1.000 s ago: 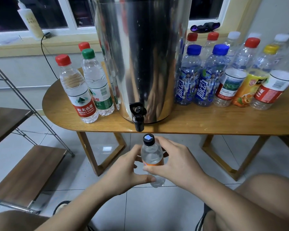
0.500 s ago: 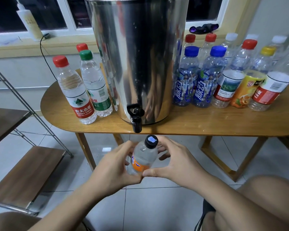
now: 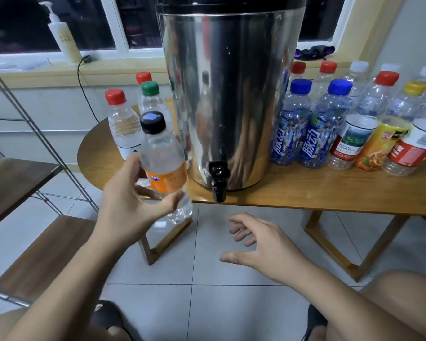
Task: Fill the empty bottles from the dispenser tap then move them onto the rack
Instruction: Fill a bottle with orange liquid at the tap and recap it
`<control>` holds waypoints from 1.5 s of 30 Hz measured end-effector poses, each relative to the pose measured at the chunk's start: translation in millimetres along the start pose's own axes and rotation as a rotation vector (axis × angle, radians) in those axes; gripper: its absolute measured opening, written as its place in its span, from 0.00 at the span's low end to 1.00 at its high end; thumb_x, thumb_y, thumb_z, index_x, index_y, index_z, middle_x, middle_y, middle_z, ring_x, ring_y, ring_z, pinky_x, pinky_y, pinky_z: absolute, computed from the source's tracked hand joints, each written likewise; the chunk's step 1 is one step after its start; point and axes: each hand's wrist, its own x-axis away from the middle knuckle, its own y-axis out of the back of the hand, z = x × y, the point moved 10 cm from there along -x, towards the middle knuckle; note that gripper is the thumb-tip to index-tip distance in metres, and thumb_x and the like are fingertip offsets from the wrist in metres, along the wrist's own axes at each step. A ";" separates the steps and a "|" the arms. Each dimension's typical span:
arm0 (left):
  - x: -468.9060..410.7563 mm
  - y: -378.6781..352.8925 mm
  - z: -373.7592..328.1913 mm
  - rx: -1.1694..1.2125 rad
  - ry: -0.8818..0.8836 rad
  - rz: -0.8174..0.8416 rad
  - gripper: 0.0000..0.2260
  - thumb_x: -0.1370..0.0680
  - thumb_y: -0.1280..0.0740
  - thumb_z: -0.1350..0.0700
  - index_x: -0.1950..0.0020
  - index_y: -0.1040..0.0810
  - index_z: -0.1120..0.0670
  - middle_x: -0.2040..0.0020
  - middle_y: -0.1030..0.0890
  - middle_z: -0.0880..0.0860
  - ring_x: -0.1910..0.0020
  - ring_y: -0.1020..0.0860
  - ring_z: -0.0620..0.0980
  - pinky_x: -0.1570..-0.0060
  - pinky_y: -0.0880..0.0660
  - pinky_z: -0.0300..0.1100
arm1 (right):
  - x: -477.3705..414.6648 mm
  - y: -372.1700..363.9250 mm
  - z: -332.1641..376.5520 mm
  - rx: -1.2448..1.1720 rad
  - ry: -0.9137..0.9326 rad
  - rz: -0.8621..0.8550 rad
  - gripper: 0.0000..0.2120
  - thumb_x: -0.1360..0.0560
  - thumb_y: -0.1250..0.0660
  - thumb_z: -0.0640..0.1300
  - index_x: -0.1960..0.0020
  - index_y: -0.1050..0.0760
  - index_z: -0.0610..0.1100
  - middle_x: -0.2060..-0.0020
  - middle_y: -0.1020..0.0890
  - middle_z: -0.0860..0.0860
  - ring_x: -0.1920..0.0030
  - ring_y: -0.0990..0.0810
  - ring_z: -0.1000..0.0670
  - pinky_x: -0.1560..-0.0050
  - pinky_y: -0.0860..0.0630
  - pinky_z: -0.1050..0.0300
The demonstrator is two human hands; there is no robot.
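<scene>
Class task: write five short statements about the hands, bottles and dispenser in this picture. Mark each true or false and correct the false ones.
1. The left hand holds the orange-label bottle. True.
2. That bottle has no cap. False: a black cap is on it.
3. The right hand grips the tap. False: it is open, below the table edge, holding nothing.
4. Two blue-capped bottles stand right of the dispenser. True.
5. The held bottle is under the tap. False: it is to the tap's left.
</scene>
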 end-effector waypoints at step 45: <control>-63.7 10.3 119.6 -0.337 0.209 -0.288 0.10 0.19 0.26 0.44 0.47 0.19 0.50 0.47 0.22 0.48 0.46 0.23 0.48 0.49 0.32 0.41 | -12.9 -10.7 -26.3 0.077 -0.050 0.041 0.29 0.28 0.25 0.72 0.32 0.23 0.62 0.45 0.17 0.62 0.41 0.19 0.61 0.39 0.20 0.57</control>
